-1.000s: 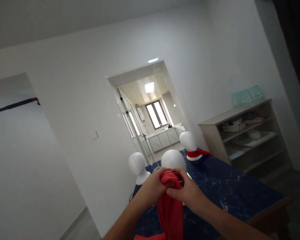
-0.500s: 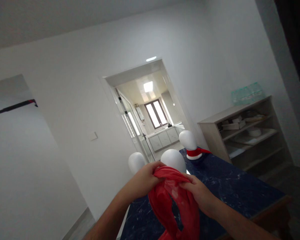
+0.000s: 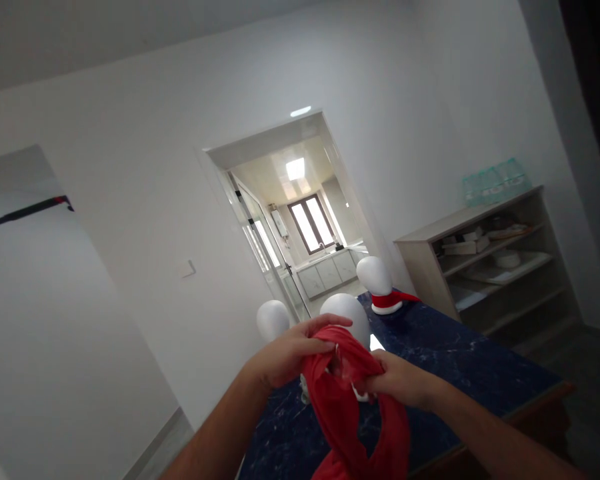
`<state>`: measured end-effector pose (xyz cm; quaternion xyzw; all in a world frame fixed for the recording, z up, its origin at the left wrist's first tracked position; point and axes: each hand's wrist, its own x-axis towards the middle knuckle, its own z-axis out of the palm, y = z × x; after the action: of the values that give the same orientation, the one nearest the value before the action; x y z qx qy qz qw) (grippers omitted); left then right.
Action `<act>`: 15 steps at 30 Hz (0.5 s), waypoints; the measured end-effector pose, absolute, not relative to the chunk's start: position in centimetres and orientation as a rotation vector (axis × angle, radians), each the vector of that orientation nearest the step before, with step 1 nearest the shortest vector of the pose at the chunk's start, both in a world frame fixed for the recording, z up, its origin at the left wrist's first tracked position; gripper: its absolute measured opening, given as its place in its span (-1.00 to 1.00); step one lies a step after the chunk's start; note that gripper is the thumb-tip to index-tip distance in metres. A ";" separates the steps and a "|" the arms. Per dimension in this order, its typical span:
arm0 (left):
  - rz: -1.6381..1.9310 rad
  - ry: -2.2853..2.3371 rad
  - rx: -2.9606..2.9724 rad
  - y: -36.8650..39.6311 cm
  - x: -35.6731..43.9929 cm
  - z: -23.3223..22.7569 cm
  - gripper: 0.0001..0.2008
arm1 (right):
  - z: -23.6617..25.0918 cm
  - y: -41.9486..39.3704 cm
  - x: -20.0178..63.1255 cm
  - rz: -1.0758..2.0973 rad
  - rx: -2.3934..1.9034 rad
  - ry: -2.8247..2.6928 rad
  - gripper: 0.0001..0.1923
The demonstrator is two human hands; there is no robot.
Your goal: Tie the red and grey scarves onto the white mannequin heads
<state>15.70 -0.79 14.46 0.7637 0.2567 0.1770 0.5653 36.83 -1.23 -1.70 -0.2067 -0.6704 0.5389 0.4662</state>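
Two hands — left hand [image 3: 291,348], right hand [image 3: 399,382] — both gripping one red scarf [image 3: 353,407]; three white mannequin heads [image 3: 344,312] behind.

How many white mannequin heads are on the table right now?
3: one far head wearing a red scarf, one middle head just behind the hands, one left head at the table's edge. Others may be hidden.

White mannequin head [image 3: 347,313] just beyond hands [image 3: 340,363].

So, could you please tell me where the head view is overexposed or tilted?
Head view: the kitchen window and ceiling light are blown out; the whole room leans; both hands on the red scarf are slightly soft.
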 end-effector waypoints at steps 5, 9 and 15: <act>0.605 0.383 1.537 -0.6 18.7 12.8 -0.40 | -2.3 -2.4 33.8 1.614 -0.148 -1.484 -0.06; 0.825 0.332 1.459 -0.4 20.9 13.4 -0.38 | -3.5 -2.2 32.0 1.716 -0.198 -1.550 0.01; 1.193 0.298 1.434 2.5 19.1 15.8 -0.39 | -3.3 -0.9 36.4 1.883 -0.237 -1.634 -0.41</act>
<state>19.13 2.51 15.83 0.6151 0.1278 0.5115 0.5862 36.40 -0.94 -3.30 -0.0899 -0.6196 0.7141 0.3131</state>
